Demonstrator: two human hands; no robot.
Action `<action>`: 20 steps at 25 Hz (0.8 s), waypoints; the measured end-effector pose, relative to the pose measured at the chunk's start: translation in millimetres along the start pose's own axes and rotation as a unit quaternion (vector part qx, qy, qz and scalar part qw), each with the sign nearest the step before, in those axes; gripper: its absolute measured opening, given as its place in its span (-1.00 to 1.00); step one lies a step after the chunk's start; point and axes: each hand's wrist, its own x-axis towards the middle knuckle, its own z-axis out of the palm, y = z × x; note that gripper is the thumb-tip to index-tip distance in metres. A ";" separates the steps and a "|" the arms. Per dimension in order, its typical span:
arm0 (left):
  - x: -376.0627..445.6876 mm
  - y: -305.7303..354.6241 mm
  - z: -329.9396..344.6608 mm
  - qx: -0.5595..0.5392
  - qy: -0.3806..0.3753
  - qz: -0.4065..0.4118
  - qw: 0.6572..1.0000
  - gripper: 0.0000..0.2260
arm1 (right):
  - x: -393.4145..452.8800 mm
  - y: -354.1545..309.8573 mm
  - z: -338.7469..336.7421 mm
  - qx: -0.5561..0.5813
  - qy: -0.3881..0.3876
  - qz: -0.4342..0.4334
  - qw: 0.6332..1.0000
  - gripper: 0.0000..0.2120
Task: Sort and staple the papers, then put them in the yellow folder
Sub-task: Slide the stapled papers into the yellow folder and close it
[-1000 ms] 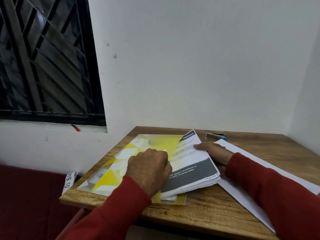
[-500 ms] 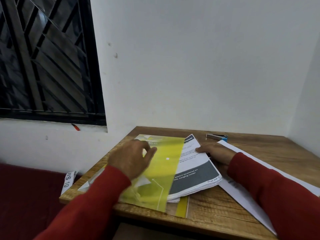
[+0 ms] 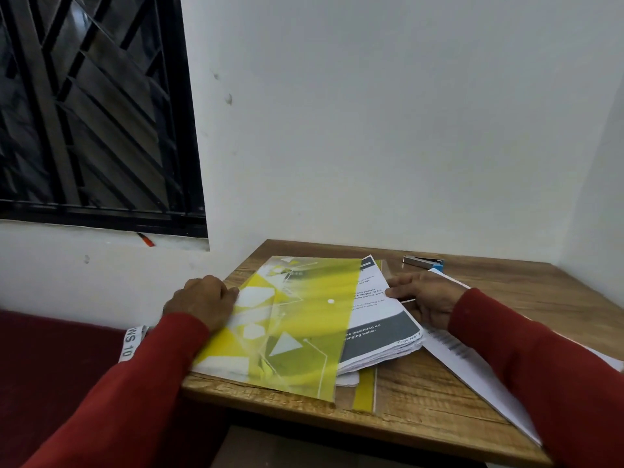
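Note:
A translucent yellow folder [image 3: 293, 319] lies on the left part of the wooden table [image 3: 439, 393]. A thick stack of printed papers [image 3: 381, 329] sits partly under its front flap, with the right half sticking out. My left hand [image 3: 199, 300] holds the folder's left edge, fingers curled over it. My right hand [image 3: 423, 297] rests on the right side of the stack, fingers on the top sheet and thumb along the paper's edge. A silver and blue stapler [image 3: 423, 261] lies at the back of the table.
More white sheets [image 3: 472, 363] lie to the right under my right forearm, reaching over the table's front edge. A white wall stands close behind, another at the right. A barred window [image 3: 91, 109] is at the left, with a dark red surface [image 3: 50, 366] below it.
The yellow flap has come down over the left half of the stack. My left hand moved from the top of the papers out to the folder's left edge. The right hand stayed.

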 end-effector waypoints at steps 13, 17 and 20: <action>-0.7 -5.0 0.0 -0.082 0.065 0.020 0.994 -0.67 | 16.5 -7.7 34.4 -0.028 0.113 -0.055 0.992 -0.79; 0.9 -4.3 0.2 -0.123 0.050 0.048 0.990 -0.68 | 17.3 -6.1 42.3 -0.038 0.064 -0.059 0.995 -0.80; 2.4 -4.0 0.9 -0.153 0.049 0.060 0.985 -0.66 | 19.9 -3.4 49.7 -0.047 0.046 -0.066 0.996 -0.83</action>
